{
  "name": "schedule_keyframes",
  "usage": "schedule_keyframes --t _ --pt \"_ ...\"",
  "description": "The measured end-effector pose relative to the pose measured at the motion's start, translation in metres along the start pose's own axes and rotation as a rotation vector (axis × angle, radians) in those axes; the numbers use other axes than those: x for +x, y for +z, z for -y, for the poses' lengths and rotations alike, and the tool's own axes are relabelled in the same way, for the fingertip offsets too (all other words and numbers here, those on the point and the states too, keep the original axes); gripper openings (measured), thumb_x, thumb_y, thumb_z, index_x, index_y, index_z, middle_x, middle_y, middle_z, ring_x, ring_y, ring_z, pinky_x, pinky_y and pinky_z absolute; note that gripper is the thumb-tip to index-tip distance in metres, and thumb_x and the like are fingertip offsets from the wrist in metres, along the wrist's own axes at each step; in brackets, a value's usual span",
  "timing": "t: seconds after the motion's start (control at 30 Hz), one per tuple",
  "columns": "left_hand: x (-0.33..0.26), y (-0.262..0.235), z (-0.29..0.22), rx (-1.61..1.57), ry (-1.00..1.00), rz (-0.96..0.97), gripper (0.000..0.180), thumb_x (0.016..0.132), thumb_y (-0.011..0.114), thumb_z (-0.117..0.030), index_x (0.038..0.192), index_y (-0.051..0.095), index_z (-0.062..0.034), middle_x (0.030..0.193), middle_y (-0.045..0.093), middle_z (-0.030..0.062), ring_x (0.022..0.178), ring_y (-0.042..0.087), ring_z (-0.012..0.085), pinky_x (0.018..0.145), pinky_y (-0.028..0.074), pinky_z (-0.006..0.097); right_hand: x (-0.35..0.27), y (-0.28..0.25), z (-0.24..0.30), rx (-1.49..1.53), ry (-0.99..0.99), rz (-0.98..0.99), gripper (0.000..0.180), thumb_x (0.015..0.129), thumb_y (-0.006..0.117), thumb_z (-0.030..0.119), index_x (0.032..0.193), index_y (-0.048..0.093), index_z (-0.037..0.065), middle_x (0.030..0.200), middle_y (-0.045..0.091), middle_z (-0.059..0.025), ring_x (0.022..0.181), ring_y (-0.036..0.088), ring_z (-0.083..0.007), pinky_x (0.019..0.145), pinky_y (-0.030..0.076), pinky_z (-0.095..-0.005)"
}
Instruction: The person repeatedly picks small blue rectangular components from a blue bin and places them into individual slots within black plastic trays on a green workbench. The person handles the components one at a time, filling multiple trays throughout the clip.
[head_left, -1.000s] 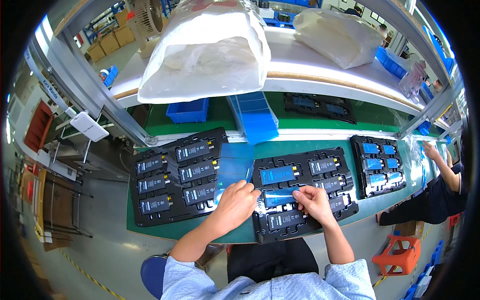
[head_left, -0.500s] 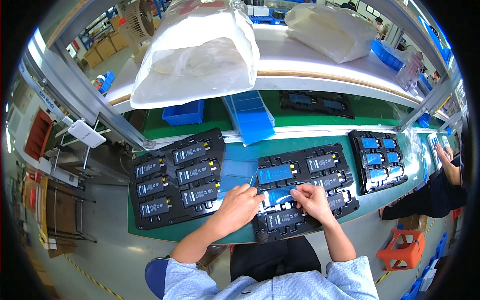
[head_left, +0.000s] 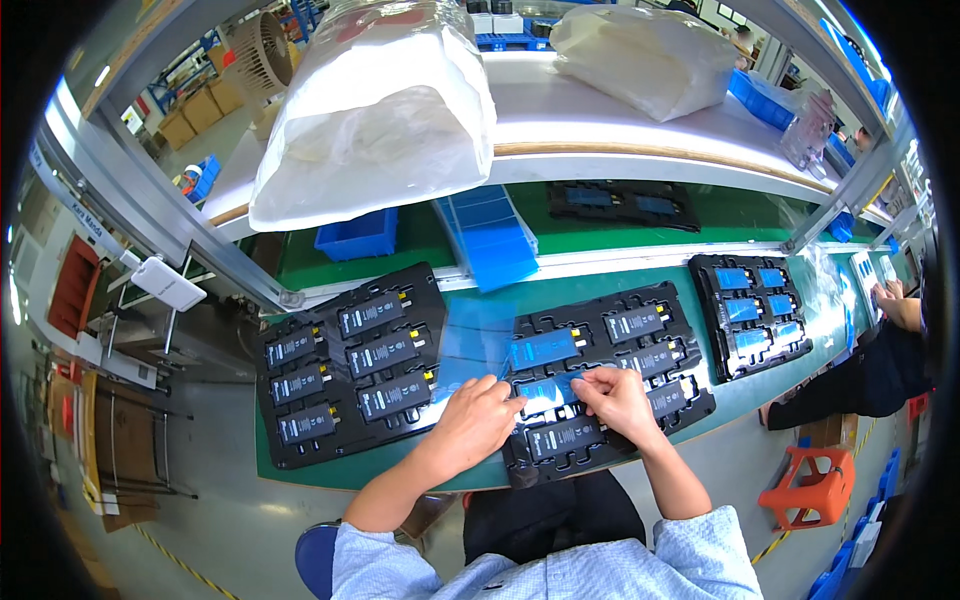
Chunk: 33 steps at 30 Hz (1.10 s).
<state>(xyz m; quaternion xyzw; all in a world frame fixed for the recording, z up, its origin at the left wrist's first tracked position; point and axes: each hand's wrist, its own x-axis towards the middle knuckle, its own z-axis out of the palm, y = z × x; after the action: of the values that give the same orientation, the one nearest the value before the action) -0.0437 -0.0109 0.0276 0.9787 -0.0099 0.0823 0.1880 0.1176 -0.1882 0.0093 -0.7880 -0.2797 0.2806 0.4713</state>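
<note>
In front of me lies a black moulded tray (head_left: pixel 601 316) of flat black battery packs with yellow tabs. A thin blue film (head_left: pixel 545 393) covers the left-column pack in the middle row. My right hand (head_left: pixel 618 402) pinches the film's right end. My left hand (head_left: pixel 478 418) has its fingers closed at the film's left end; its fingertips partly hide that edge. Behind it, a pack (head_left: pixel 545 348) wears a blue film, while a nearer pack (head_left: pixel 565 438) is bare black.
Left stands another tray (head_left: pixel 335 345) of bare packs. Loose clear-blue film (head_left: pixel 475 335) lies between trays, with stacked blue sheets (head_left: pixel 490 240) behind. Right is a tray of blue-covered packs (head_left: pixel 740 309). White bags (head_left: pixel 375 130) sit on the overhead shelf (head_left: pixel 540 148). A co-worker's hand (head_left: pixel 895 305) shows far right.
The whole scene has shifted slightly left in view. Both hands remain at the same pack, with the right fingers still pinching the film's right end.
</note>
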Motion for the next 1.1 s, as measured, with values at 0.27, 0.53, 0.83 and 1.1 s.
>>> schedule_keyframes --t 0.27,0.53,0.83,1.1 --pt "0.0 0.001 0.0 -0.009 -0.005 -0.009 0.024 0.078 0.064 -0.013 0.1 0.071 -0.0063 0.075 0.054 0.0062 0.08 0.055 0.0233 0.072 0.047 0.036 0.001 0.001 0.005 -0.098 -0.039 -0.013 0.021 0.084 0.068 0.014 0.086 0.069 -0.006 0.062 0.065 -0.0076 0.053 0.061 -0.0092 0.05 0.047 -0.0247" --pt "0.001 0.002 0.002 -0.031 0.006 0.011 0.021 0.08 0.065 -0.016 0.098 0.071 -0.0061 0.077 0.055 0.0056 0.082 0.055 0.0221 0.071 0.045 0.036 -0.006 0.0 0.02 -0.296 -0.242 -0.008 0.019 0.085 0.065 0.017 0.081 0.061 -0.002 0.068 0.061 -0.0143 0.059 0.063 -0.0274 0.057 0.048 -0.0372" --pt "0.002 -0.003 0.004 -0.105 -0.044 -0.003 0.019 0.081 0.066 -0.018 0.093 0.073 -0.0061 0.075 0.061 0.0058 0.079 0.058 0.0233 0.074 0.047 0.037 0.004 -0.004 -0.004 0.274 -0.098 0.105 0.02 0.093 0.057 0.018 0.085 0.054 0.0 0.076 0.061 -0.0062 0.07 0.058 -0.0178 0.067 0.048 -0.0326" --pt "0.0 -0.005 0.008 -0.112 -0.059 -0.01 0.021 0.081 0.067 -0.02 0.095 0.072 -0.0049 0.078 0.062 0.0073 0.082 0.058 0.0247 0.077 0.047 0.037 0.0 -0.02 -0.008 0.453 0.079 0.173 0.02 0.093 0.062 0.02 0.085 0.062 0.002 0.062 0.058 0.002 0.052 0.05 -0.0028 0.047 0.038 -0.0163"
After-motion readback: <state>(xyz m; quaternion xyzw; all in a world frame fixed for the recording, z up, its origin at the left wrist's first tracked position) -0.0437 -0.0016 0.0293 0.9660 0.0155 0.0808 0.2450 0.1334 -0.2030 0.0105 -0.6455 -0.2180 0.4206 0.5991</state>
